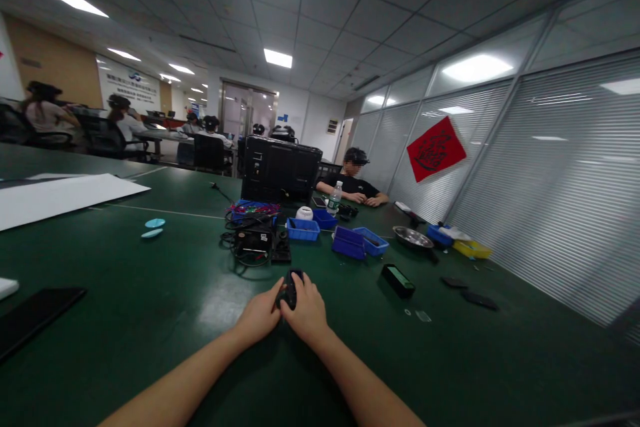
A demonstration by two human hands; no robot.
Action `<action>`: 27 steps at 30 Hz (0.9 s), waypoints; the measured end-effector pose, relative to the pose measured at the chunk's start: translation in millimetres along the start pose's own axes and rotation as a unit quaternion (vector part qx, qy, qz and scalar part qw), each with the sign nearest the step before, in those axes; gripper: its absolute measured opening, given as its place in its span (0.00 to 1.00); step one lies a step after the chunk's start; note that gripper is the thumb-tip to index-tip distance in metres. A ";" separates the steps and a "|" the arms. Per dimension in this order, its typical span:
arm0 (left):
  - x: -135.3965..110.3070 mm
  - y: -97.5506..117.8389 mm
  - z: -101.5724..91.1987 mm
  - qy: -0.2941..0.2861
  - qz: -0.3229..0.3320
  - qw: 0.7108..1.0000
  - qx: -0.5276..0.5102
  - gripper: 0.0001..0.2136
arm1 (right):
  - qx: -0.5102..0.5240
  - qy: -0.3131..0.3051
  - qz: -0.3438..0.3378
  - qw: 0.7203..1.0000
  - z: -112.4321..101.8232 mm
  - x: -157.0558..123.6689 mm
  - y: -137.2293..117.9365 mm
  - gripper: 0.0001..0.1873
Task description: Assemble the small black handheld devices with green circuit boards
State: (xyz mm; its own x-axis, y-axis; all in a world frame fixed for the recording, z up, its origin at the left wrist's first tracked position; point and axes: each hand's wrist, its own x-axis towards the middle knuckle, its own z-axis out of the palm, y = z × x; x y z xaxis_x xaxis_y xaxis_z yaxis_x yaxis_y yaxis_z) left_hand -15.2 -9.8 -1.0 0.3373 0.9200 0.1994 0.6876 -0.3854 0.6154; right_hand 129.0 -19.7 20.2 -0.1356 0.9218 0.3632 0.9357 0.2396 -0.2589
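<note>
Both hands meet over the green table (165, 293), around a small black object shaped like a computer mouse (289, 295). My left hand (259, 313) grips it from the left, thumb along its side. From the right, my right hand (309, 310) is closed over it, fingers across its top. The hands cover much of the object, so its details are hard to make out. Beyond it lie a black adapter box with tangled cables (253, 241) and a small black device (281, 248). A black box with a green inside (399, 279) sits to the right.
Blue trays (303, 229), a darker blue box (349, 243), a water bottle (335, 198) and a black monitor (281, 170) stand farther back. A metal pan (413, 237) is at right. Light-blue discs (155, 223) and white sheets (75, 197) lie left. Another person (354, 180) sits across.
</note>
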 end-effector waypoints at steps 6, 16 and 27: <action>-0.8 1.3 -2.6 -0.018 0.001 1.000 -0.004 0.31 | -0.015 -0.017 0.030 0.999 -0.8 3.9 12.8 0.31; -4.6 7.0 -8.8 -0.026 0.005 1.000 -0.011 0.23 | -0.060 -0.032 0.157 0.985 -17.6 21.5 70.6 0.31; -4.9 6.6 -12.2 -0.033 0.020 0.999 -0.018 0.19 | -0.078 -0.038 0.203 0.975 -28.5 24.2 87.6 0.32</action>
State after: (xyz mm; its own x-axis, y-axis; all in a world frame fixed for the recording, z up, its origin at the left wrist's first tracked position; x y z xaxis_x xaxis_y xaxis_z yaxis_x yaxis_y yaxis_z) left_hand -20.1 -16.0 11.3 0.4059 0.8970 0.1752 0.6498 -0.4180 0.6348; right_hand 217.0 15.0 31.8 0.2381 0.9525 0.1897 0.9547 -0.1937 -0.2258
